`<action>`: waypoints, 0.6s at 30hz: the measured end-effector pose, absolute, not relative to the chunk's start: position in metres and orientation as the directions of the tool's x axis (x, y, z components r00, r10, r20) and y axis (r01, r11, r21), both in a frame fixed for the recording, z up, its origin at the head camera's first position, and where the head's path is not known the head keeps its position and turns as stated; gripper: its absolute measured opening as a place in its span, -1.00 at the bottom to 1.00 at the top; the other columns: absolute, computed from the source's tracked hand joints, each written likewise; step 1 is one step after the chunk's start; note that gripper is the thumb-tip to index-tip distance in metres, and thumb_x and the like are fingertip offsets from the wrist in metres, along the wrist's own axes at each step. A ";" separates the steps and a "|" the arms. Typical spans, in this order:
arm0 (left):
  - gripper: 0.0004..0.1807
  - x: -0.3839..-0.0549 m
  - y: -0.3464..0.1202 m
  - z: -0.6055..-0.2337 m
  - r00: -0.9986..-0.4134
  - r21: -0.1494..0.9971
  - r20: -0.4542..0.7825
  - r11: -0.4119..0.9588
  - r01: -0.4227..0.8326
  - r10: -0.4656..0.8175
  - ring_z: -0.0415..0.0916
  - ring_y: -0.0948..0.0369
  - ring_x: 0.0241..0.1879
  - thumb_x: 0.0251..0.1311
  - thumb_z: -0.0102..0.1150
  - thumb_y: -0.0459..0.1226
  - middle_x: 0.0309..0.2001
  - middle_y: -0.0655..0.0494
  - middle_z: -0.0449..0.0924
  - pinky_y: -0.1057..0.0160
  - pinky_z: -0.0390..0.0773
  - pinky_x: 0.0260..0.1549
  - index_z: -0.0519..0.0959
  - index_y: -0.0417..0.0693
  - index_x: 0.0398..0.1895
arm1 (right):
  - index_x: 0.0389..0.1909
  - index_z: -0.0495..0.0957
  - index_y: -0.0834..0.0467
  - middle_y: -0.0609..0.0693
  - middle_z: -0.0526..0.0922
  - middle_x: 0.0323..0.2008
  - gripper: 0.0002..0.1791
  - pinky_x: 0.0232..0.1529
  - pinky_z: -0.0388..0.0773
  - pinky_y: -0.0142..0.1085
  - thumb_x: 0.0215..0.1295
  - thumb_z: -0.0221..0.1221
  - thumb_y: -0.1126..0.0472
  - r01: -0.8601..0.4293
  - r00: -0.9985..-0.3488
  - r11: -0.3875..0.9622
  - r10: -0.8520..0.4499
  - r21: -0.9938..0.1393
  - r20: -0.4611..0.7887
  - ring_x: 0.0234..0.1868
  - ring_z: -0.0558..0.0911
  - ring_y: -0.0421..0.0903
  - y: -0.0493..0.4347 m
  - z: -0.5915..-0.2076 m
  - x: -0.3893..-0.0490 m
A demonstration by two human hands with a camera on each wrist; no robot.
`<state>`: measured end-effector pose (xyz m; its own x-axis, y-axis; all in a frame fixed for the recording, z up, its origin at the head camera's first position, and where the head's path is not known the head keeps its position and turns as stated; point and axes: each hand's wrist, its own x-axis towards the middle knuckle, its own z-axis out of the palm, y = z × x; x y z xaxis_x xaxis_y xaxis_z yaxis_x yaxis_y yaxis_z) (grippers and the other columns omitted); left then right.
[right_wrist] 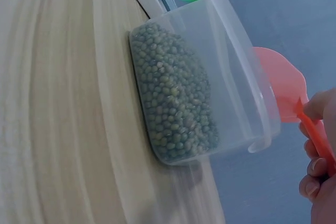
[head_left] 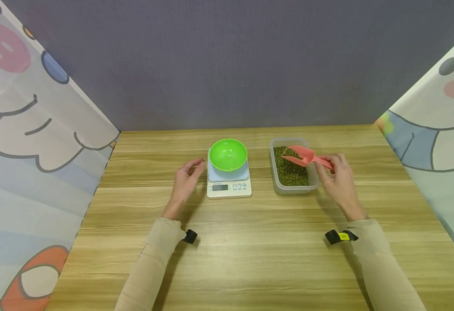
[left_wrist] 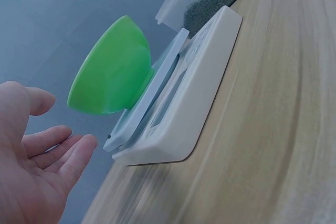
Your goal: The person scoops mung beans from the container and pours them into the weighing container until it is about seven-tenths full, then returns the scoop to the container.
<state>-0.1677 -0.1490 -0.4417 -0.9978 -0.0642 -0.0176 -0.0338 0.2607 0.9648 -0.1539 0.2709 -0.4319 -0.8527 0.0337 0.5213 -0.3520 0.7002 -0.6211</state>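
My right hand (head_left: 338, 179) grips the handle of a coral-red scoop (head_left: 307, 155), which holds some green beans. The scoop is above a clear plastic container (head_left: 294, 191) part-filled with mung beans (head_left: 291, 176). In the right wrist view the scoop (right_wrist: 283, 85) sits at the level of the container's rim. My left hand (head_left: 185, 183) is beside the left edge of a white kitchen scale (head_left: 228, 193), fingers loosely bent and holding nothing. On the scale's platform stands a green bowl (head_left: 228, 155); its inside looks bare. In the left wrist view the fingers are apart from the bowl (left_wrist: 113, 72).
The scale and container stand side by side on a wood-grain table (head_left: 250, 259), with a gap between them. A dark grey wall (head_left: 234, 65) rises behind the table. Cartoon-printed sheets (head_left: 36, 129) hang along both sides. The scale's display (head_left: 220, 187) faces the person.
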 end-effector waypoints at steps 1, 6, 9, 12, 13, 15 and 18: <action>-0.54 -0.168 -0.149 -0.442 -0.998 0.965 -0.018 0.259 -0.034 -0.063 0.62 -0.09 0.17 0.50 0.15 -0.13 0.29 -0.15 0.59 -0.04 0.55 0.23 0.56 -0.24 0.30 | -0.05 0.61 0.45 0.28 0.52 -0.20 -0.76 -0.31 0.22 -0.51 0.36 0.27 0.36 -0.355 -0.851 0.698 0.034 -0.622 0.524 -0.33 0.31 -0.21 0.271 -0.431 -0.154; -0.55 -0.168 -0.149 -0.441 -0.998 0.965 -0.011 0.259 -0.026 -0.061 0.62 -0.10 0.16 0.50 0.15 -0.14 0.28 -0.16 0.59 -0.05 0.55 0.21 0.57 -0.24 0.29 | -0.05 0.61 0.45 0.29 0.53 -0.20 -0.76 -0.32 0.22 -0.50 0.37 0.27 0.37 -0.369 -0.838 0.702 0.032 -0.609 0.545 -0.32 0.31 -0.20 0.269 -0.426 -0.158; -0.55 -0.168 -0.149 -0.442 -0.998 0.964 -0.008 0.266 -0.025 -0.063 0.63 -0.08 0.15 0.51 0.13 -0.15 0.28 -0.15 0.59 -0.04 0.57 0.19 0.56 -0.24 0.29 | -0.06 0.62 0.44 0.29 0.54 -0.19 -0.78 -0.30 0.23 -0.50 0.37 0.28 0.37 -0.385 -0.829 0.705 0.020 -0.596 0.559 -0.32 0.33 -0.21 0.267 -0.420 -0.160; -0.54 -0.169 -0.148 -0.443 -0.997 0.963 -0.016 0.269 -0.035 -0.073 0.63 -0.05 0.14 0.51 0.13 -0.13 0.27 -0.13 0.60 -0.01 0.57 0.17 0.56 -0.23 0.30 | -0.06 0.62 0.44 0.29 0.55 -0.17 -0.79 -0.29 0.22 -0.50 0.37 0.28 0.38 -0.405 -0.822 0.700 0.004 -0.588 0.570 -0.31 0.34 -0.22 0.264 -0.415 -0.163; -0.54 -0.170 -0.148 -0.443 -0.997 0.962 -0.021 0.270 -0.040 -0.076 0.63 -0.04 0.14 0.51 0.12 -0.12 0.27 -0.13 0.61 0.01 0.58 0.17 0.56 -0.22 0.30 | -0.06 0.62 0.44 0.29 0.55 -0.17 -0.79 -0.29 0.22 -0.49 0.37 0.28 0.38 -0.414 -0.820 0.697 -0.005 -0.586 0.573 -0.32 0.34 -0.23 0.263 -0.412 -0.164; -0.54 -0.171 -0.148 -0.443 -0.996 0.962 -0.026 0.270 -0.048 -0.084 0.62 -0.02 0.14 0.51 0.12 -0.11 0.26 -0.12 0.61 0.03 0.58 0.15 0.56 -0.21 0.30 | -0.06 0.63 0.43 0.27 0.56 -0.16 -0.79 -0.28 0.21 -0.47 0.37 0.28 0.38 -0.425 -0.818 0.690 -0.017 -0.585 0.575 -0.32 0.33 -0.24 0.259 -0.408 -0.166; -0.54 -0.173 -0.147 -0.444 -0.995 0.965 -0.030 0.256 -0.054 -0.098 0.62 -0.02 0.13 0.49 0.14 -0.12 0.22 -0.16 0.63 0.04 0.58 0.14 0.57 -0.21 0.29 | -0.04 0.62 0.44 0.28 0.55 -0.16 -0.77 -0.28 0.22 -0.44 0.38 0.27 0.37 -0.435 -0.824 0.680 -0.038 -0.590 0.565 -0.32 0.32 -0.25 0.254 -0.402 -0.169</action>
